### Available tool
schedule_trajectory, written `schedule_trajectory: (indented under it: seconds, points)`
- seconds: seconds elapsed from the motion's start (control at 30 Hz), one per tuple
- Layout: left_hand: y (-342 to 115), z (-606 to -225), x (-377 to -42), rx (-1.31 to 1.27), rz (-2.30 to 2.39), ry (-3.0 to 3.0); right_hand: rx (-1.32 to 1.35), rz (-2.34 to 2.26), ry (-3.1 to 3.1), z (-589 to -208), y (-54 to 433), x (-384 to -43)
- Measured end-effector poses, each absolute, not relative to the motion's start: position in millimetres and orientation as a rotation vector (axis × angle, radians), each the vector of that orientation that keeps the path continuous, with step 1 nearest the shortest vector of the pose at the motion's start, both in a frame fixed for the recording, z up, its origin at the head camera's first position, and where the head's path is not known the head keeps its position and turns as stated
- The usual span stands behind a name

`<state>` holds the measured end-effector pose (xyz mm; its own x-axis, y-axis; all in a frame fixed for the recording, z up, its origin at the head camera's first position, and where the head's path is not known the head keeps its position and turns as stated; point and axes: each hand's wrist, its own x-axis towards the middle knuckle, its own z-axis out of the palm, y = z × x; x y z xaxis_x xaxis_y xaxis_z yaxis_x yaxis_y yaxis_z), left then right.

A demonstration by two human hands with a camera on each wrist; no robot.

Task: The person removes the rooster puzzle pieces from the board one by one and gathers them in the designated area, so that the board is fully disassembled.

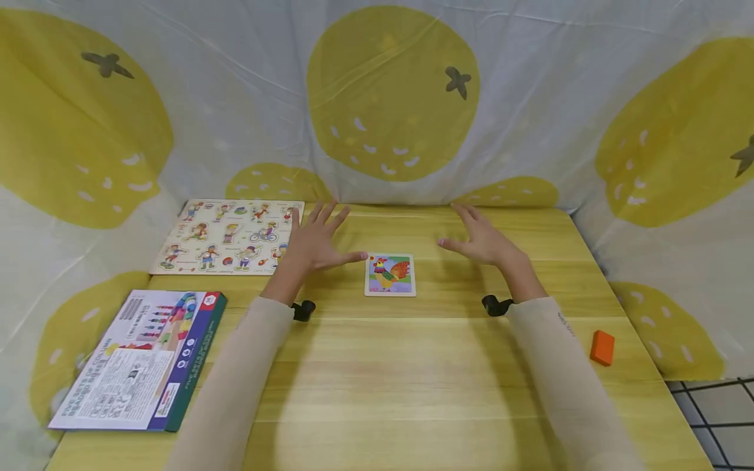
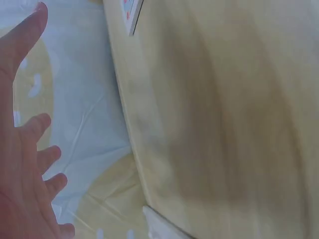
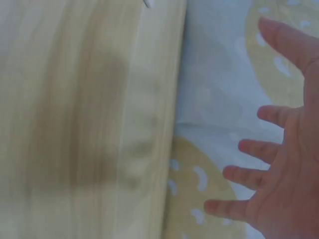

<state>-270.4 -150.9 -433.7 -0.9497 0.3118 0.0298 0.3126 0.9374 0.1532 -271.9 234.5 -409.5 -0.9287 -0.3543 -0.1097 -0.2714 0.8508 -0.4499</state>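
Along the left side of the bench (image 1: 383,379), a boxed set (image 1: 135,360) lies toward the near left corner, with a picture board (image 1: 215,230) beyond it at the far left corner. The left hand (image 1: 315,245) is raised over the bench by the board's right edge, fingers spread, thumb out to the right, holding nothing. The rooster card (image 1: 390,275) lies flat between the hands, left of the bench's middle line and nearer the far edge; it looks broader side to side, though the slanted view leaves its true long axis uncertain. The left hand is nearer, its thumb tip by the card's far left corner. The right hand (image 1: 485,242), empty with fingers apart, is well clear to the card's right. An orange block (image 1: 602,347) sits near the bench's right edge.
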Motion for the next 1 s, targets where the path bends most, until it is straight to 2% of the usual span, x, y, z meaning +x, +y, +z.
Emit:
schedule_trajectory:
  seconds: [0.33, 0.67, 1.0]
  points:
    - [-132, -457, -250, -0.704, -0.404, -2.966, -0.611, -0.873, 2.764, -434, 223, -256]
    - [-118, -469, -232, -0.823, -0.525, -2.984, -0.532, -1.236, 2.684, -462, 190, -246]
    - [-110, -480, -219, -1.122, -0.680, -2.935, -0.388, -1.322, 2.689, -474, 170, -245]
